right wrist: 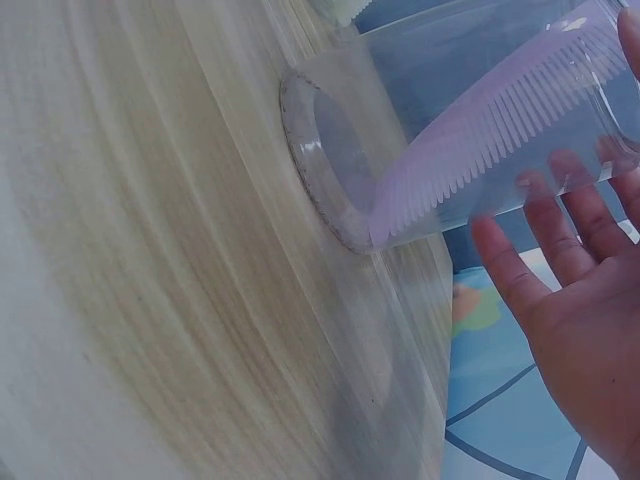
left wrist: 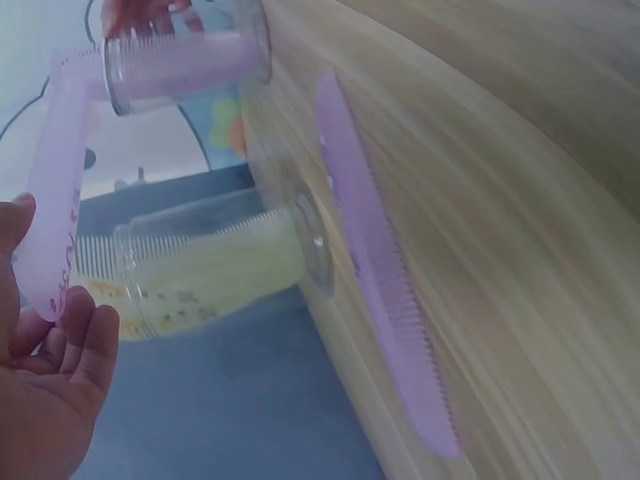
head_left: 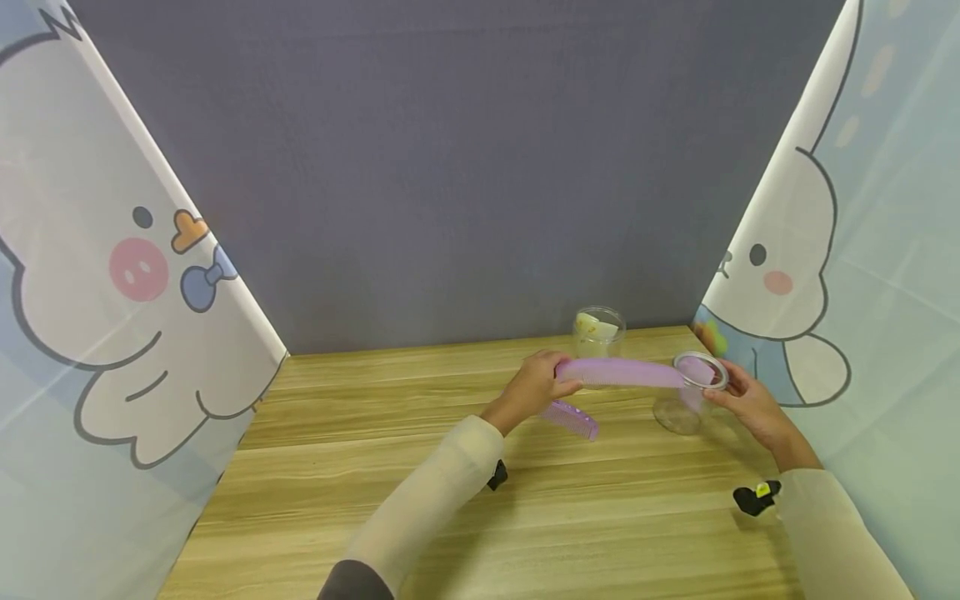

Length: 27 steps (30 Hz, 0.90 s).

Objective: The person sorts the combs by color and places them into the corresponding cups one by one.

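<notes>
A long pale-purple comb (head_left: 622, 372) is pinched at one end by my left hand (head_left: 531, 385). It lies roughly level, and its far end overlaps the rim of a clear round jar (head_left: 678, 417). Around that jar's upper part my right hand (head_left: 753, 412) grips with thumb and fingers. Inside the jar another purple comb (right wrist: 500, 120) leans at a slant, its teeth seen through the wall. Below my left hand a third purple comb (left wrist: 380, 270) lies on the wooden table (head_left: 337, 483).
Toward the back edge stands a second clear jar (head_left: 600, 346) with yellowish combs (left wrist: 220, 270) inside. A grey panel (head_left: 450, 167) rises behind the table. Cartoon-printed sheets (head_left: 780, 275) flank both sides, the right one close to my right hand.
</notes>
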Motion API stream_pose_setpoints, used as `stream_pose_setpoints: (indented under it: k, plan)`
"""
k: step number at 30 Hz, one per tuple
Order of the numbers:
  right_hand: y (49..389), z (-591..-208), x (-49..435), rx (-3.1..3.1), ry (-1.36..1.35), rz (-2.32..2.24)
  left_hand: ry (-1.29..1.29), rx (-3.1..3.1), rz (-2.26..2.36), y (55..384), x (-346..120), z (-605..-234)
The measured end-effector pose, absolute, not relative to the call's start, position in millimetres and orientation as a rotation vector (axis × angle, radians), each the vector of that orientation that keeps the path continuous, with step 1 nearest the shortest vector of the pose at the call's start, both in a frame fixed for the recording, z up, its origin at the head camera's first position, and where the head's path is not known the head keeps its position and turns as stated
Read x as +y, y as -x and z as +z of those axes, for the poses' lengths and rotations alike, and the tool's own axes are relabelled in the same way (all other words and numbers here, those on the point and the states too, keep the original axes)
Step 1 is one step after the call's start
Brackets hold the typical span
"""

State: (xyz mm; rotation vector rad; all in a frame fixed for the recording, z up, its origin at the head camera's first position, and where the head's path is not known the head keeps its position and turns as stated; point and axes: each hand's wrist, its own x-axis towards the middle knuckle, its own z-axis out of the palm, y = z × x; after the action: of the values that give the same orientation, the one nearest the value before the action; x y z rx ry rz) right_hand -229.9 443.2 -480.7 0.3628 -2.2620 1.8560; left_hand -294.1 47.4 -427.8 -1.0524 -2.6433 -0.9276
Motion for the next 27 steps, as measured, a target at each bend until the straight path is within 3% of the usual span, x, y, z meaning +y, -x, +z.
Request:
stream_pose_setpoints:
  k: [27]
  plan:
    - [225,-476,443,-2.388,-0.297,1.74,0.903,-2.522,-0.942,269,119,-392]
